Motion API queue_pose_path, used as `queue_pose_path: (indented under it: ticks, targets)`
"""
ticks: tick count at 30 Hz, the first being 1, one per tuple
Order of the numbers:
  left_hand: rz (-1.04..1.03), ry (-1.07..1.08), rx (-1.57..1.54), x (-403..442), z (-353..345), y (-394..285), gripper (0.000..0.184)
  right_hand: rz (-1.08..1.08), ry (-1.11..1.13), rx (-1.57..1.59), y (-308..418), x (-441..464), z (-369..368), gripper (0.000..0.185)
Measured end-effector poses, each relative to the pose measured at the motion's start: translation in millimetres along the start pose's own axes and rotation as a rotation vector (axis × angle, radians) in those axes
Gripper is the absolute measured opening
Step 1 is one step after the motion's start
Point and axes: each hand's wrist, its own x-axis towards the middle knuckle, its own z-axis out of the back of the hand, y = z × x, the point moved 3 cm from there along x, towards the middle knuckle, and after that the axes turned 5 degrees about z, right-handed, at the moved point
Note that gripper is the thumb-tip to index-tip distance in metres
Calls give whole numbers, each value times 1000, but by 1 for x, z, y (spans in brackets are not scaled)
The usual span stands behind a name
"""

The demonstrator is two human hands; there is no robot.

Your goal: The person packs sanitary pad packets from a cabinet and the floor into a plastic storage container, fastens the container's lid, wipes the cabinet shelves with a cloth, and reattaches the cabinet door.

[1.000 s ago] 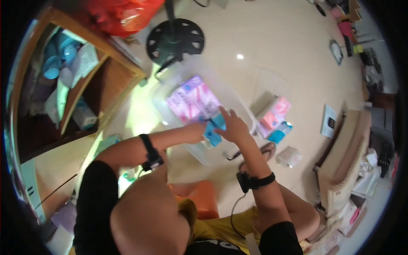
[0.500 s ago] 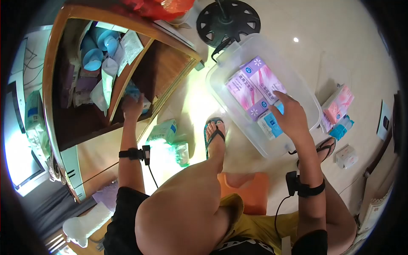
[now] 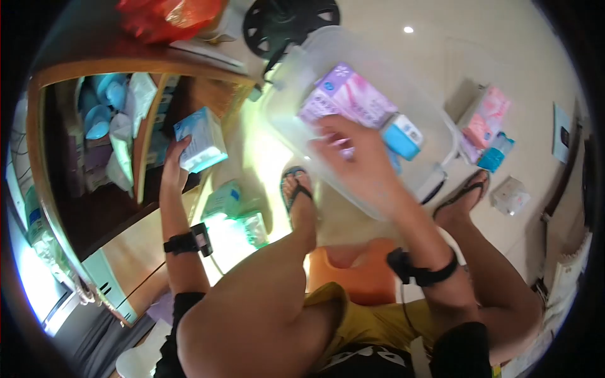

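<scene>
On the left, my left hand (image 3: 174,165) is closed around one end of a blue-and-white box (image 3: 203,142), holding it just in front of the open cabinet (image 3: 57,220). My right hand (image 3: 356,160) is over the clear plastic bin (image 3: 290,82), its fingers bent but apart and slightly blurred. Beneath and beside those fingers lie purple-and-pink boxes (image 3: 362,101), partly covered by the hand. A smaller blue-and-white pack (image 3: 403,137) sits in the bin to the right of them.
Blue and white packs (image 3: 97,120) fill the cabinet's left compartment. Green packs (image 3: 222,200) lie on the floor by my foot. Right of the bin are a pink box (image 3: 485,116), a teal pack (image 3: 496,152) and a white pack (image 3: 511,195). An orange stool (image 3: 353,274) is under me.
My left hand has come out of the cabinet with the blue-and-white box. My right hand has moved left across the bin, and the blue pack there now sits farther up and right. The view has shifted.
</scene>
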Motion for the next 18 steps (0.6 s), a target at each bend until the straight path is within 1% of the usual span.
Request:
queue_pose_path:
  ticks: [1, 2, 3, 4, 5, 6, 7, 8, 9, 10, 11, 12, 13, 14, 15, 17, 18]
  targets:
    - [-24, 97, 26, -18, -48, -10, 67, -22, 17, 120, 1, 0, -16, 43]
    - [-88, 298, 60, -20, -72, -7, 67, -60, 70, 127, 7, -2, -31, 65]
    - [-136, 330, 103, -33, -109, -14, 72, 12, 49, 124, 6, -2, -46, 75]
    - [-184, 286, 169, -43, -141, -20, 74, 82, 33, 125, 5, -2, -58, 86]
    - [-232, 235, 235, -53, -161, -26, 77, 79, 30, 109, 9, -1, -63, 86]
    - [-236, 241, 222, -60, -169, -34, 77, -10, 41, 284, 10, 0, -68, 91]
    - [-221, 330, 186, -67, -176, -41, 77, -99, 52, 460, 10, 2, -70, 96]
    - [-208, 419, 155, -71, -181, -44, 77, -94, 53, 450, 11, 5, -69, 96]
    - [-223, 462, 77, -73, -180, -42, 76, -64, 31, 593, 13, 7, -70, 97]
    - [-224, 460, 72, -71, -179, -37, 76, -35, 7, 736, 14, 9, -69, 98]
    - [-240, 471, -1, -67, -178, -32, 72, -34, 13, 728, 14, 12, -64, 98]
    - [-255, 480, -75, -63, -177, -26, 69, -3, 25, 624, 12, 13, -54, 99]
    - [-257, 477, -87, -55, -169, -25, 69, 26, 37, 520, 10, 14, -39, 100]
    - [-351, 398, 179, -40, -149, -29, 68, -4, 85, 322, 10, 17, -11, 100]
    - [-434, 311, 451, -24, -122, -33, 68, 82, -67, -61, 2, 14, 11, 89]
    - [-555, -263, 782, 29, -21, -17, 48, 138, -162, -576, 2, 20, 60, 91]
    - [-639, -579, 1219, 47, 45, -1, 63, 141, -106, -770, 2, 21, 78, 89]
